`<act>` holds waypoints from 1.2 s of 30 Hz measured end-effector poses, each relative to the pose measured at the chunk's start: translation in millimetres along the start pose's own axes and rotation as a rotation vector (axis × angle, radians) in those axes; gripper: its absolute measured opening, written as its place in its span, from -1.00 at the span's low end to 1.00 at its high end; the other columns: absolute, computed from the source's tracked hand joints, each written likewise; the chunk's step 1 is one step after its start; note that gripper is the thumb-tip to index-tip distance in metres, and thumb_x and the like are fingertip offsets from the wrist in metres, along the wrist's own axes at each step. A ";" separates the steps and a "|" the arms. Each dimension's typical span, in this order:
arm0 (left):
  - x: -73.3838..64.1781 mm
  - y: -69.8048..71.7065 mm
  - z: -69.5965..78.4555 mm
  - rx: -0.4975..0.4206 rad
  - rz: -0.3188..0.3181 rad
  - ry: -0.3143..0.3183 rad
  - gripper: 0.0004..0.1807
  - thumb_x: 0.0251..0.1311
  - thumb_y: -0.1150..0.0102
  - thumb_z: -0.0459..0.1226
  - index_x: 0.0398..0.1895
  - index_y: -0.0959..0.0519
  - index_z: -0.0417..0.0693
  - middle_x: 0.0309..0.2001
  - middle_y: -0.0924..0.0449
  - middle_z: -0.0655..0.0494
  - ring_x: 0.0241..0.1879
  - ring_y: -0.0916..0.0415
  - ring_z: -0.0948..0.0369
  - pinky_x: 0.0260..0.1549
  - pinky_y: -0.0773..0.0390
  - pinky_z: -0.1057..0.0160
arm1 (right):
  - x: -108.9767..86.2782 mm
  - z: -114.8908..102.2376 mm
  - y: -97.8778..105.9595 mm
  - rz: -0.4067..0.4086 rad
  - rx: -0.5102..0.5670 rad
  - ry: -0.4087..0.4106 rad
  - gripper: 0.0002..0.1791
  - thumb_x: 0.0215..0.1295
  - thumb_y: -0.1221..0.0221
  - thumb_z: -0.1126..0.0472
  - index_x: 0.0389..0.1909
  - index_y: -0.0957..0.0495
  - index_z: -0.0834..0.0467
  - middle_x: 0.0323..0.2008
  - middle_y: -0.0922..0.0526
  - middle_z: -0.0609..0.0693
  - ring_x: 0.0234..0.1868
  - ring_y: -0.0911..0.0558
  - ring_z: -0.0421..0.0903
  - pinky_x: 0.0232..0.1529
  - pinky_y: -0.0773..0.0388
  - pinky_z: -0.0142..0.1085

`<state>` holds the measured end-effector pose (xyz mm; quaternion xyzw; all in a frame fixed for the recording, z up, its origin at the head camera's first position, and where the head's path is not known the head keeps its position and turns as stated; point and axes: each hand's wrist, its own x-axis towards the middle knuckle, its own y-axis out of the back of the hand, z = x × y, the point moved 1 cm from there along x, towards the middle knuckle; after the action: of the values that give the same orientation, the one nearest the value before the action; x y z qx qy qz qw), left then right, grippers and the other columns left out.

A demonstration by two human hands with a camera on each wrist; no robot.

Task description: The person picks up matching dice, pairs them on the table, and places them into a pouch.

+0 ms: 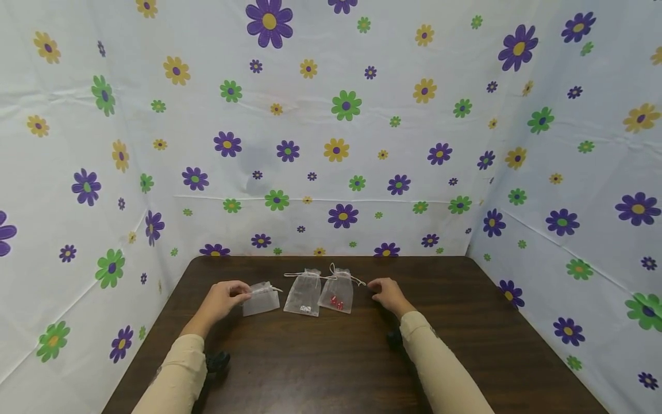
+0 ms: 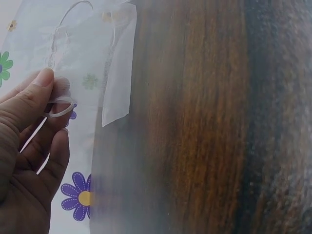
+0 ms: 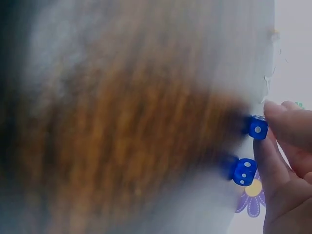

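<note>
My left hand (image 1: 226, 298) pinches the top of a small sheer white drawstring bag (image 1: 262, 305) between thumb and fingers. In the left wrist view that bag (image 2: 117, 73) hangs flat, a loop of its cord by the fingertips. At the right, the thumb and a finger of my right hand (image 1: 389, 294) close around a blue die (image 3: 258, 127) with white dots. A second blue die (image 3: 244, 172) sits just beside those fingers. The head view does not show the blue dice.
Between the hands lie two more sheer bags: one (image 1: 299, 293) with white dice (image 1: 306, 309), one (image 1: 345, 284) with red dice (image 1: 337, 303). Their cords trail on the dark wooden table (image 1: 310, 362). Flower-patterned sheets (image 1: 310, 126) enclose the back and sides.
</note>
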<state>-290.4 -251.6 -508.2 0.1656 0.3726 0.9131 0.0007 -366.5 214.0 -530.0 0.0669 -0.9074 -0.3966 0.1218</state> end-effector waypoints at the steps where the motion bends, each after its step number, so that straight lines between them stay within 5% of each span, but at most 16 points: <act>1: -0.4 0.3 -0.2 0.001 -0.001 -0.004 -0.95 0.25 -0.38 -0.31 -0.24 -0.72 -0.03 -0.37 -0.66 0.17 -0.37 -0.50 0.20 -0.34 -0.56 0.22 | -0.1 0.2 -0.5 -0.004 0.002 -0.003 -0.66 0.11 -0.30 0.62 -0.06 -0.67 0.37 -0.05 -0.71 0.24 0.03 -0.66 0.19 0.11 -0.56 0.01; 13: -2.2 -1.1 -3.1 0.007 -0.011 0.016 -0.94 0.24 -0.39 -0.30 -0.24 -0.72 -0.02 -0.36 -0.66 0.17 -0.34 -0.51 0.18 -0.30 -0.58 0.19 | 4.5 2.5 -4.9 -0.096 0.084 0.012 -0.49 0.09 -0.06 0.77 -0.01 -0.66 0.33 0.00 -0.70 0.17 0.13 -0.62 0.17 0.19 -0.51 0.03; 29: -2.1 -1.7 -3.3 0.028 0.000 0.002 -0.92 0.22 -0.41 -0.30 -0.24 -0.73 -0.03 -0.34 -0.67 0.16 -0.33 -0.52 0.16 -0.30 -0.59 0.21 | 3.6 3.4 17.5 -0.108 0.059 0.101 -0.59 0.24 -0.15 0.62 0.12 -0.58 0.39 0.10 -0.64 0.27 0.19 -0.57 0.26 0.21 -0.47 0.10; 36: -2.9 -3.5 -2.2 0.027 0.001 0.010 -0.91 0.22 -0.42 -0.29 -0.24 -0.73 -0.04 -0.34 -0.68 0.14 -0.33 -0.52 0.18 -0.30 -0.61 0.22 | -7.2 20.2 31.6 -0.150 0.090 0.027 -0.58 0.25 -0.22 0.58 0.13 -0.61 0.33 0.16 -0.62 0.28 0.22 -0.56 0.25 0.22 -0.48 0.08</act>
<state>-288.8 -250.9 -513.0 0.1611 0.3847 0.9089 -0.0040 -365.9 251.1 -521.2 0.1453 -0.9150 -0.3626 0.1009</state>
